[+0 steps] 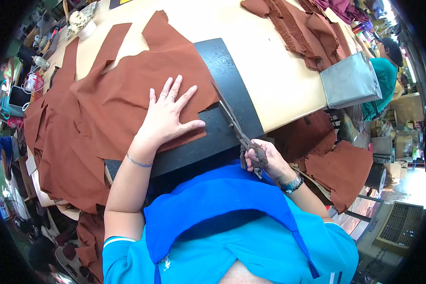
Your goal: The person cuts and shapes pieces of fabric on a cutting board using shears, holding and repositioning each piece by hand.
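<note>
My left hand (170, 111) lies flat with fingers spread on a large piece of rust-brown fabric (123, 90). The cloth spreads over a black board (222, 61) and hangs off the table to the left. In my right hand (265, 158) is a pair of scissors (234, 123), their handles wrapped in dark cloth. The blades point up and away from me, at the right edge of the fabric. Between the blades and my left thumb, a notch in the cloth shows the board beneath.
Beyond the board is a cream tabletop (270, 94). A grey metal box (350, 80) sits at its right edge, with more brown fabric (312, 38) behind. Brown pieces (341, 170) hang at the lower right. A person in a green shirt (382, 80) is at the far right.
</note>
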{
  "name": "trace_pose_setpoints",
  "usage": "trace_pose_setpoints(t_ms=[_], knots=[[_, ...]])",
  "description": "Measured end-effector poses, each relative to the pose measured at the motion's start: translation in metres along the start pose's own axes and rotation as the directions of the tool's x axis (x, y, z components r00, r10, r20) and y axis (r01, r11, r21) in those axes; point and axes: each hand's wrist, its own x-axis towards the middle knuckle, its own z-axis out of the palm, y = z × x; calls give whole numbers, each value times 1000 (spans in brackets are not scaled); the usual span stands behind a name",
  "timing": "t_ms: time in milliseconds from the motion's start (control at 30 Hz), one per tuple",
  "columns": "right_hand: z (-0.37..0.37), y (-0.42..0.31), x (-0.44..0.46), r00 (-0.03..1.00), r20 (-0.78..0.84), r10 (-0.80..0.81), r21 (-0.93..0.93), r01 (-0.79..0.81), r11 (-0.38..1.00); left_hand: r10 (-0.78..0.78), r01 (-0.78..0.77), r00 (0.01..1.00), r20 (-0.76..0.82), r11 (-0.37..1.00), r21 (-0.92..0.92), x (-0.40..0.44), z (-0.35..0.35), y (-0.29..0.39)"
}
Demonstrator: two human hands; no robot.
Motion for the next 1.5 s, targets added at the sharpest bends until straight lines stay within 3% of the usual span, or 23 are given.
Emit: trace_pose_setpoints(t_ms=[367,667,1000,1233,1500], knots=[[2,3,-16,1000,-26,17,-71,-18,997,0,0,1000,-9,1000,13,0,3,0],[15,-10,-3,998,-64,22,24,-20,1000,40,-40,999,-11,999,6,-3,1,7],[14,-10,-9,996,-87,4,-53,-9,999,34,-34,999,-12,999,26,-2,3,7],[11,-9,0,995,-99,5,-13,-6,1000,88,-87,996,24,995,-49,-7,-1,19],[5,2,-1,997,-69,-32,7,32,999,30,-25,999,41,993,-115,-6,-1,20]])
